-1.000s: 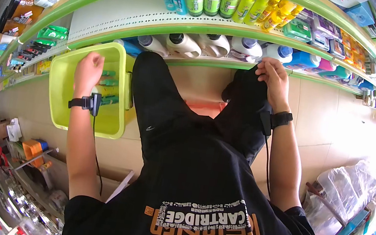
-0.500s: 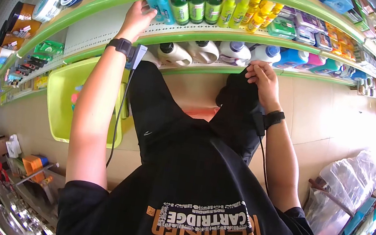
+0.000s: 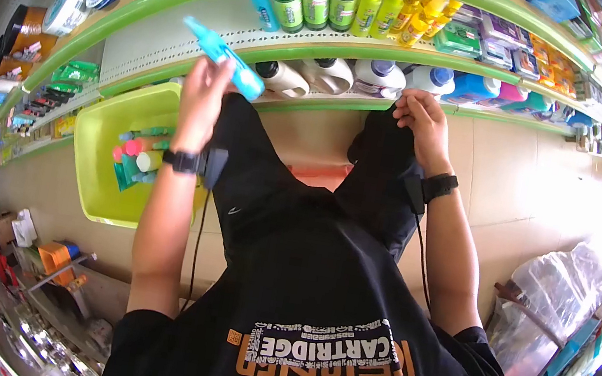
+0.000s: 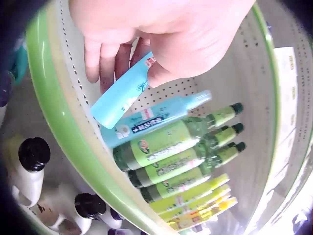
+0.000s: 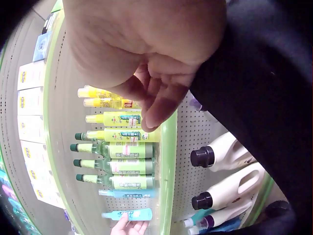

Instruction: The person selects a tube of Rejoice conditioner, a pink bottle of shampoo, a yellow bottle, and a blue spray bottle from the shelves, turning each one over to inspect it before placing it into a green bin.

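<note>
My left hand (image 3: 200, 105) grips a slim light-blue bottle (image 3: 216, 50) between thumb and fingers, tilted, in front of the shelf edge. The left wrist view shows the bottle's (image 4: 124, 98) lower end pointing down-left, its top hidden by the hand. Close beside it on the shelf is a similar blue bottle (image 4: 159, 113), followed by several green bottles (image 4: 164, 142) with dark caps. Over the right knee, my right hand (image 3: 424, 129) hangs with loosely curled fingers and nothing visible in them; its fingers (image 5: 159, 105) also show in the right wrist view.
A yellow-green basket (image 3: 86, 154) with several tubes and bottles (image 3: 140, 151) in it stands on the floor at the left. White jugs (image 3: 378, 76) line the lower shelf. Yellow bottles (image 3: 420, 19) and boxed goods (image 3: 458, 41) stand farther right. Clear plastic sheeting (image 3: 558, 280) lies at the right.
My left hand rose from over the basket to the blue bottles on the shelf, took one, and drew it back toward my left knee. The right hand stays near the right knee.
</note>
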### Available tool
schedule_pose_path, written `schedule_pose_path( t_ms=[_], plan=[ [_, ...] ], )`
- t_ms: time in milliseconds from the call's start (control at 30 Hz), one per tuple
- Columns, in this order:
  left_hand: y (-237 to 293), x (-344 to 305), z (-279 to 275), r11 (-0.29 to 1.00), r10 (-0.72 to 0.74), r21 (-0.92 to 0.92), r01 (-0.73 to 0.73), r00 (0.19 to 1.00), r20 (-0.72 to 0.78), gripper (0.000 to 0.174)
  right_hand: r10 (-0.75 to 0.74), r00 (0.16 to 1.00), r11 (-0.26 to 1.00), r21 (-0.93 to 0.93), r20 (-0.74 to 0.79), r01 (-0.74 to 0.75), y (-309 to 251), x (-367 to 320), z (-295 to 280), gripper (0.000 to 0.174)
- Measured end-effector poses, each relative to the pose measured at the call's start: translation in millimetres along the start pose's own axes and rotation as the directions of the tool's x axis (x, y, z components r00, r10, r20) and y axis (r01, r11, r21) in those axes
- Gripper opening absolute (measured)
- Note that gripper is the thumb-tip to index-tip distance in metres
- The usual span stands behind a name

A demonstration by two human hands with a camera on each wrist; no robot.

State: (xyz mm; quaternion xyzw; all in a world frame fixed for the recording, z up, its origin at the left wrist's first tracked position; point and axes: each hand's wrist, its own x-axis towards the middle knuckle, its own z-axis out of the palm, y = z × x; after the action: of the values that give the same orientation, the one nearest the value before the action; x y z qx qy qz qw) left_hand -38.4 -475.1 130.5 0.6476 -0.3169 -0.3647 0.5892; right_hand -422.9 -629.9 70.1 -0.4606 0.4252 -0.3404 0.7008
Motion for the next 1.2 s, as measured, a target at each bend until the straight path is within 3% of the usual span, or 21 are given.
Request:
schedule_pose_path(
  t_ms=[100, 167, 233, 333, 367, 433, 567, 600, 733, 900, 967, 1033, 1200],
  plan=[
    [2, -71, 12, 0.967, -0.186, -0.162, 0.195, 0.980, 0.064, 0.019, 0.062, 0.996, 0.997, -0.052, 0.067, -0.059, -10, 1, 13, 0.020],
    [7, -105, 17, 0.942, -0.247, -0.170, 0.288, 0.942, 0.228, 0.029, 0.130, 0.984, 0.988, -0.099, 0.118, -0.119, -22, -11, 30, 0.020],
    [6, -127, 25, 0.950, -0.227, -0.144, 0.279, 0.927, 0.299, 0.031, 0.229, 0.915, 0.973, -0.108, 0.331, -0.205, -33, -30, 63, 0.025],
    [31, -142, 40, 0.935, -0.242, -0.144, 0.325, 0.878, 0.414, 0.026, 0.240, 0.823, 0.961, -0.246, 0.515, -0.127, -43, -53, 104, 0.033],
    [36, -144, 46, 0.934, -0.196, -0.186, 0.304, 0.874, 0.444, 0.024, 0.225, 0.787, 0.974, -0.160, 0.575, -0.162, -54, -61, 118, 0.036],
    [36, -143, 50, 0.968, -0.168, -0.078, 0.240, 0.843, 0.510, 0.023, 0.184, 0.803, 0.983, -0.097, 0.566, -0.157, -77, -70, 141, 0.037],
    [65, -141, 63, 0.940, -0.169, -0.165, 0.299, 0.826, 0.537, 0.027, 0.157, 0.787, 0.987, -0.079, 0.596, -0.137, -98, -72, 148, 0.038],
    [68, -139, 62, 0.960, -0.168, -0.086, 0.265, 0.797, 0.581, 0.033, 0.147, 0.792, 0.988, -0.047, 0.592, -0.149, -99, -73, 146, 0.039],
    [88, -148, 68, 0.960, -0.132, -0.111, 0.256, 0.770, 0.625, 0.042, 0.132, 0.811, 0.981, 0.040, 0.571, -0.188, -110, -82, 138, 0.041],
    [95, -155, 69, 0.974, -0.150, -0.044, 0.221, 0.782, 0.605, 0.038, 0.105, 0.802, 0.975, 0.099, 0.588, -0.201, -107, -88, 134, 0.044],
    [98, -156, 71, 0.955, -0.112, -0.160, 0.249, 0.804, 0.584, 0.038, 0.093, 0.793, 0.968, 0.130, 0.602, -0.212, -105, -88, 133, 0.044],
    [100, -156, 68, 0.953, -0.133, -0.144, 0.268, 0.793, 0.595, 0.042, 0.069, 0.770, 0.938, 0.222, 0.634, -0.267, -105, -87, 132, 0.044],
    [98, -157, 67, 0.954, -0.127, -0.139, 0.266, 0.778, 0.615, 0.046, 0.036, 0.761, 0.950, 0.213, 0.647, -0.227, -104, -89, 130, 0.047]
  ],
)
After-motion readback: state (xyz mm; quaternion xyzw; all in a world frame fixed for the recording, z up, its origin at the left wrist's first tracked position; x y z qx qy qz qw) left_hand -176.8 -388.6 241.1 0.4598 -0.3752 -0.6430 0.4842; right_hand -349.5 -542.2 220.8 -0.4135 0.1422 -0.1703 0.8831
